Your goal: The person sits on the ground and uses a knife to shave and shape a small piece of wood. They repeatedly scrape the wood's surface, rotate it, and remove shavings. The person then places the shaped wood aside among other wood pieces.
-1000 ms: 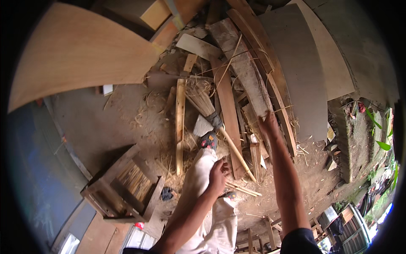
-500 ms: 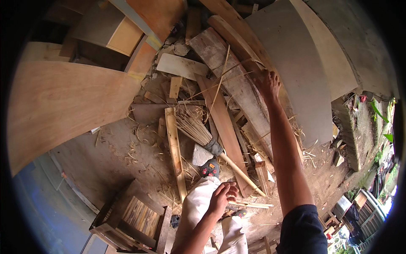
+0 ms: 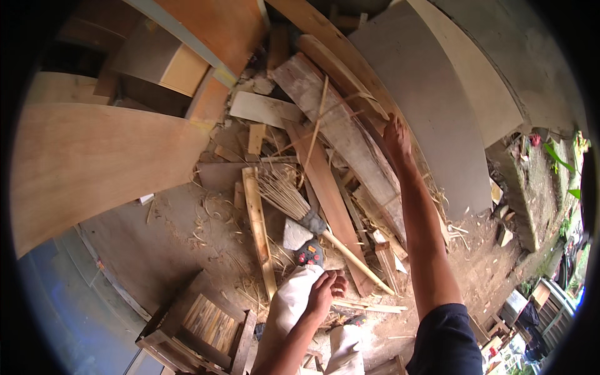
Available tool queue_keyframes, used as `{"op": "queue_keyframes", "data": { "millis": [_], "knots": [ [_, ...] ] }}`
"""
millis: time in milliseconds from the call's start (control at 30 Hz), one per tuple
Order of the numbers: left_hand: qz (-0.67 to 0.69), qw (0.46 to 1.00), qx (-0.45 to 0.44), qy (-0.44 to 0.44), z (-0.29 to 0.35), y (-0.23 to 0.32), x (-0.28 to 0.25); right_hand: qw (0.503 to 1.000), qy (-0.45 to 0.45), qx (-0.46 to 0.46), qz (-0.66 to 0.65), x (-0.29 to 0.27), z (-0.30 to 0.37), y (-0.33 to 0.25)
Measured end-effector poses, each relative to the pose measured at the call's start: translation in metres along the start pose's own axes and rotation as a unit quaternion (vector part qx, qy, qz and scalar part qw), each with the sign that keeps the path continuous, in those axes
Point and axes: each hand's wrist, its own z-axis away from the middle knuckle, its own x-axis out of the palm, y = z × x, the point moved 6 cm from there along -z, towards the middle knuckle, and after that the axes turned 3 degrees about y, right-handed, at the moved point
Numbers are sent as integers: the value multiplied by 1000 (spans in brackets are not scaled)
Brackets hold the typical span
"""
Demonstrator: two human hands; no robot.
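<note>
My right hand point(image 3: 397, 139) reaches far out, its fingers closed at the near end of a long wooden plank point(image 3: 334, 67) that slants across the pile. The fingertips are partly hidden there. Close to me, my left hand point(image 3: 327, 291) hovers by my knee, fingers loosely bent and apart, with nothing in them. A stick broom point(image 3: 306, 215) with a pale handle lies between my hands, on the wood scraps. Beside the plank rests a wide, worn, whitish board point(image 3: 340, 134). A reddish-brown board point(image 3: 331, 200) lies nearer to me.
Large plywood sheets point(image 3: 106, 162) lean at the left, and a grey panel point(image 3: 425, 106) stands at the right. A wooden stool-like frame point(image 3: 200, 325) sits at lower left. A pale stone block point(image 3: 296, 235) lies by my shoe point(image 3: 309, 251). Shavings litter the ground.
The view has shifted slightly, so the pile sits lower and a little left in it. My right hand stays at the plank, its fingers drawn closer together. My left hand has hardly moved.
</note>
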Motion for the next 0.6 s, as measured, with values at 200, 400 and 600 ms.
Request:
{"op": "queue_keyframes", "data": {
  "millis": [200,400,600],
  "knots": [
    [-54,998,-9,-18,10,-16,12,998,-28,-48,9,-13,7,1],
    [-82,996,-35,-16,9,-19,3,999,11,-14,37,13,-14,-13],
    [-53,998,-30,-8,1,-8,3,985,-18,-134,107,-6,-21,-9]
  ]
}}
